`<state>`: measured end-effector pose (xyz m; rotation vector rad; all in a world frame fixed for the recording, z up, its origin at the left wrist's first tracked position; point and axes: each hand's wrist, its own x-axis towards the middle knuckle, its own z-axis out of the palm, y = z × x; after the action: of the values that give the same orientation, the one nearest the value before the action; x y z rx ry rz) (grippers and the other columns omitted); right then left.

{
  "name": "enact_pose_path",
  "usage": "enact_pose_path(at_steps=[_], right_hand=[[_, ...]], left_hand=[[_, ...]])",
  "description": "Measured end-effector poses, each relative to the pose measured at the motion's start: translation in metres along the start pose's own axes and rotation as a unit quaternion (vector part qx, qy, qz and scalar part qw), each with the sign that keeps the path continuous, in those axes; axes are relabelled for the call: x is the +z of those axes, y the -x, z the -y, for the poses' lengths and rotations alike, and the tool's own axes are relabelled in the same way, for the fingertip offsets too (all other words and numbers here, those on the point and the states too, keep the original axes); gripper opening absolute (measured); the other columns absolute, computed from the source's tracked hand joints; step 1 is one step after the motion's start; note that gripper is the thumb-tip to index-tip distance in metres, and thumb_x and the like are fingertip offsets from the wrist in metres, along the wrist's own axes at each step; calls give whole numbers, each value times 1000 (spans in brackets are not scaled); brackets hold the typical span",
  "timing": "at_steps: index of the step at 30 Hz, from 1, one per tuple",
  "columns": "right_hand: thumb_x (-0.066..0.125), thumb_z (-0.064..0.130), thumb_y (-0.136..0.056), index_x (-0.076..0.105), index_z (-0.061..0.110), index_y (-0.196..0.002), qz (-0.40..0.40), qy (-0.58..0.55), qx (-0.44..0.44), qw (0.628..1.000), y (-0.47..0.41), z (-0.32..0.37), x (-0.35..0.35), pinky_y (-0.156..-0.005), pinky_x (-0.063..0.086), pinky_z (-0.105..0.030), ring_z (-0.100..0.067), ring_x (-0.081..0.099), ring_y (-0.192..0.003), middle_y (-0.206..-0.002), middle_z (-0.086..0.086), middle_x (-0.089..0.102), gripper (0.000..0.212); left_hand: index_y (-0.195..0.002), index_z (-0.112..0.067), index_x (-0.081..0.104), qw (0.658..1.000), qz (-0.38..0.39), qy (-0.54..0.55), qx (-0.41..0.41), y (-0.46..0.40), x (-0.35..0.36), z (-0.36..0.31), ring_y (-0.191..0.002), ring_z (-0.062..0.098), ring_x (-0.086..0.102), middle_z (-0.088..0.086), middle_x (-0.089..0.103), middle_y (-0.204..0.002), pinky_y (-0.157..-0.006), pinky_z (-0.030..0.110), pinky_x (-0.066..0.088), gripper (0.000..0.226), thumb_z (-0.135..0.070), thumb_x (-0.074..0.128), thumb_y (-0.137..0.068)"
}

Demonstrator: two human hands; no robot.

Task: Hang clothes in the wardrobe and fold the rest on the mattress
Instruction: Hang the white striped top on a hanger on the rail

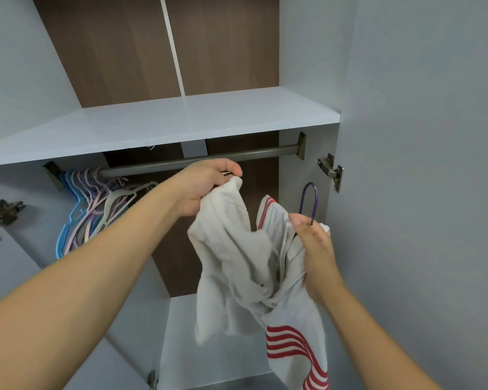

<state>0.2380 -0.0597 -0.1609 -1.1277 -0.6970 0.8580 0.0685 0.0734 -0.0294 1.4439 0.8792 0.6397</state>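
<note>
I face an open wardrobe with a grey hanging rail (265, 153) under a pale shelf (181, 122). My left hand (206, 187) grips the top of a white garment (231, 257) just below the rail, with a bit of metal hook showing at its fingertips. My right hand (313, 249) holds a second white garment with red stripes (293, 342) together with the neck of a purple hanger (310, 201), whose hook stands up free of the rail. Both garments hang crumpled between my hands.
Several empty pastel hangers (96, 215) bunch at the rail's left end. Door hinges sit at the left (0, 218) and right (331, 170). The open right door (420, 192) stands close to my right arm. The brown back panel (178, 257) shows behind.
</note>
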Motion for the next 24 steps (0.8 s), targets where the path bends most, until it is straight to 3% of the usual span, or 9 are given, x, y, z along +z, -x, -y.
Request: enact_pose_path(at_steps=[2, 4, 9, 13, 16, 19, 20, 22, 24], right_hand=[[65, 45, -90, 76, 28, -96, -16, 22, -1, 1000, -3, 0, 3, -95, 53, -37, -18, 63, -109, -127, -10, 58, 21], [65, 45, -90, 76, 28, -100, -7, 52, 2, 999, -3, -1, 10, -98, 52, -44, -22, 60, -113, -130, -12, 54, 22], [73, 41, -84, 72, 33, -107, 25, 76, -17, 997, -2, 7, 18, -106, 46, -39, -16, 51, -124, -141, 1, 47, 25], [77, 62, -68, 69, 48, -97, 63, 150, -8, 987, 4, 7, 26, -77, 48, -12, -3, 47, -107, -122, 19, 34, 33], [74, 65, -66, 67, 45, -88, 66, 170, -25, 983, 5, 3, 34, -90, 49, -25, -4, 50, -101, -113, 23, 37, 30], [70, 45, -86, 72, 30, -95, 64, 100, -36, 992, 0, 3, 32, -81, 54, -19, -8, 62, -97, -110, 19, 57, 17], [67, 40, -90, 72, 27, -101, 53, 79, -37, 995, -2, 4, 29, -83, 55, -22, -10, 63, -100, -114, 11, 60, 18], [62, 34, -95, 68, 17, -117, 16, 51, -24, 998, -6, 8, 23, -99, 52, -41, -23, 61, -112, -129, -9, 55, 28], [59, 32, -98, 65, 13, -116, -6, 27, -7, 1000, -7, 14, 19, -103, 48, -49, -30, 59, -115, -134, -16, 51, 27]], left_hand=[[-73, -19, 70, 998, -6, -60, 5, 1, 3, -7, -57, 17, 60, 5, 64, -71, -55, 27, 54, 38, 8, 49, -90], [-68, -20, 70, 997, -16, -79, 11, 2, 10, -10, -57, 17, 59, 5, 63, -70, -56, 29, 54, 37, 6, 51, -88], [-76, -15, 71, 1000, 5, -10, 15, 10, 20, -2, -54, 15, 57, 3, 58, -66, -55, 28, 53, 28, 0, 47, -74], [-86, -10, 67, 999, -5, 16, 44, 13, 29, -2, -53, 15, 49, 3, 52, -64, -54, 28, 50, 31, 3, 41, -74], [-86, -8, 62, 998, 22, 23, 48, 17, 43, -4, -53, 15, 48, 4, 50, -64, -53, 26, 50, 30, 8, 40, -75], [-83, -8, 58, 998, 25, 16, 63, 17, 44, -4, -52, 14, 42, 5, 48, -63, -52, 26, 40, 33, 14, 34, -78], [-81, -8, 58, 997, 5, 2, 75, 17, 40, -5, -52, 14, 41, 5, 48, -62, -51, 26, 37, 35, 16, 33, -78], [-78, -8, 57, 994, -48, -41, 86, 14, 27, -4, -48, 13, 41, 6, 47, -62, -49, 26, 35, 37, 17, 30, -79], [-77, -7, 60, 990, -88, -85, 76, 14, 15, 2, -45, 14, 42, 8, 45, -61, -47, 25, 35, 38, 16, 29, -80]])
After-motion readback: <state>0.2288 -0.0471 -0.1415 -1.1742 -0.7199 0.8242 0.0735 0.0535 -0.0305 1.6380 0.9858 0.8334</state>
